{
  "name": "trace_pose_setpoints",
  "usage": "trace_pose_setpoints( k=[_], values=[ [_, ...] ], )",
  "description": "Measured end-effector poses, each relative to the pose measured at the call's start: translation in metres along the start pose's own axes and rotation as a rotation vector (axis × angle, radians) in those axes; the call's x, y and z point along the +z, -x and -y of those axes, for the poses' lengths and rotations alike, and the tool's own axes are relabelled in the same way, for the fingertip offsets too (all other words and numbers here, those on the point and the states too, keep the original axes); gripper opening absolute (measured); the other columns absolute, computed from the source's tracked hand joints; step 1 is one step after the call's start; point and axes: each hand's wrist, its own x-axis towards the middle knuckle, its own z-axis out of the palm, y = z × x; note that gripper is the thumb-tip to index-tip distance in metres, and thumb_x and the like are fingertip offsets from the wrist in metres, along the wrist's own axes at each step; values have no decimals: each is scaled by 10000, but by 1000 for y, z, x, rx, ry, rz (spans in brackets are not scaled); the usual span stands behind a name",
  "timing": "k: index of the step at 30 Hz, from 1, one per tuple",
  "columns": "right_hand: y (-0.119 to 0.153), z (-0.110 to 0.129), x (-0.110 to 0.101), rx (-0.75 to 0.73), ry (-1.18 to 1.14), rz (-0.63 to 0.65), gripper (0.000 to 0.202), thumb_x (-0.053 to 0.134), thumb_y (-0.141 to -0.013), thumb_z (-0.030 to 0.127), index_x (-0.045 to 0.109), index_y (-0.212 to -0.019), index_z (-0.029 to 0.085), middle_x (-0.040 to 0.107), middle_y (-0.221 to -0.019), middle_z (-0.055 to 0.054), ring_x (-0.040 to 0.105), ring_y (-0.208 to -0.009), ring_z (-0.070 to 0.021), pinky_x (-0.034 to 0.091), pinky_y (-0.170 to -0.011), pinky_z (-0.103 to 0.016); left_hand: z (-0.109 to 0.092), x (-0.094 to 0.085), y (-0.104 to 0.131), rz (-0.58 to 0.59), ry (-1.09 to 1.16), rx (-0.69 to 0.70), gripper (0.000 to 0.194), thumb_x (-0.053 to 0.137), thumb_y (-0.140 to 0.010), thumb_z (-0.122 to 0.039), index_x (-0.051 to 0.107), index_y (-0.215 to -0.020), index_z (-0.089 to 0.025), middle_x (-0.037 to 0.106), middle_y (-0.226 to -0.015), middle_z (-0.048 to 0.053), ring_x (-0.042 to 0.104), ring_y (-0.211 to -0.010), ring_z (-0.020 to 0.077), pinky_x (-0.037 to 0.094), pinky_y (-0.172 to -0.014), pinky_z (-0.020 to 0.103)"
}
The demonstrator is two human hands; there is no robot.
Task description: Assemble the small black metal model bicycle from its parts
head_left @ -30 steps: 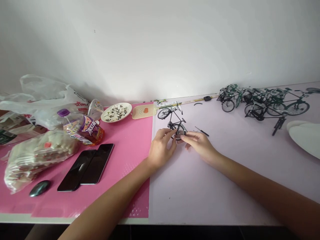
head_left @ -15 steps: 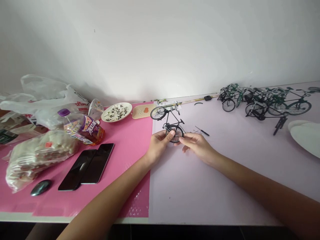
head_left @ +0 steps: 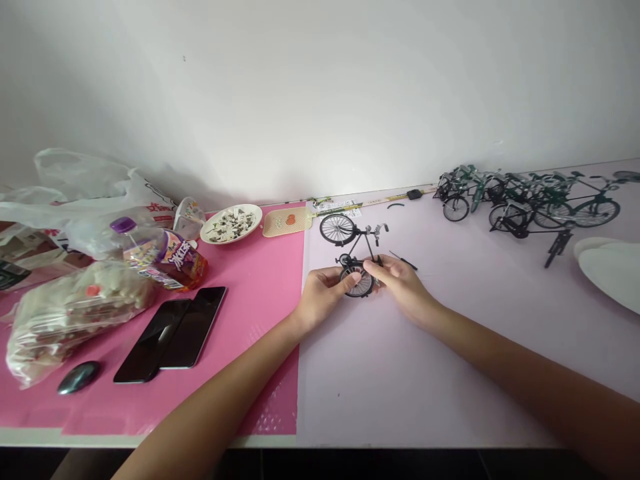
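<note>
Between my two hands is a black model bicycle (head_left: 361, 248), tilted with one wheel toward me and the other pointing at the wall. My left hand (head_left: 324, 293) grips the near wheel, its thumb lying over the spokes. On the other side, my right hand (head_left: 400, 283) pinches the bicycle near the same wheel's rim and the frame, thumb and fingers closed. Part of the near wheel is hidden by the fingers. A small dark screwdriver (head_left: 404, 261) lies on the table just beyond my right hand.
Several model bicycles (head_left: 525, 200) stand at the back right, near a white plate (head_left: 610, 270). At left are two phones (head_left: 173, 340), a mouse (head_left: 79, 377), a drink bottle (head_left: 165, 260), a stuffed plastic bag (head_left: 80, 307) and a plate of small parts (head_left: 257, 215).
The bicycle has turned and shifted slightly right and toward me. My right hand has moved up from the wheel's lower edge to its upper right side. My left thumb stays on the wheel.
</note>
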Motion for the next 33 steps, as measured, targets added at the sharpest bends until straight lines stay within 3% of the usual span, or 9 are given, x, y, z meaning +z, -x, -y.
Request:
trace_pose_setpoints(
  k=[5, 23, 30, 33],
  values=[
    [3, 4, 2, 26, -12, -28, 404, 835, -681, 559, 718, -847, 210, 673, -842, -30, 610, -780, -187, 490, -614, -293, 2, 1, 1, 35, -72, -3, 519, 813, -782, -627, 775, -826, -111, 684, -732, 23, 566, -703, 145, 432, -685, 279],
    [1, -1, 0, 51, 46, -17, 397, 814, -683, 553, 636, -786, 214, 571, -684, 25, 479, -583, -131, 429, -517, -285, 5, 0, 2, 92, -61, -12, 515, 806, -794, -623, 776, -876, -115, 678, -753, 35, 571, -707, 158, 441, -667, 288],
    [-2, -5, -5, -36, 94, 22, 367, 804, -711, 534, 652, -738, 201, 649, -760, -11, 569, -738, -170, 459, -674, -309, 4, -2, 0, 126, -60, -10, 526, 805, -783, -640, 732, -795, -120, 589, -682, -2, 479, -665, 125, 364, -629, 271],
    [-2, -4, -5, -32, 89, 29, 375, 808, -717, 538, 658, -730, 195, 649, -745, -9, 569, -741, -167, 462, -704, -314, 3, -2, -1, 137, -48, -30, 539, 809, -776, -645, 742, -814, -111, 622, -704, 7, 505, -681, 129, 388, -658, 276]
  ],
)
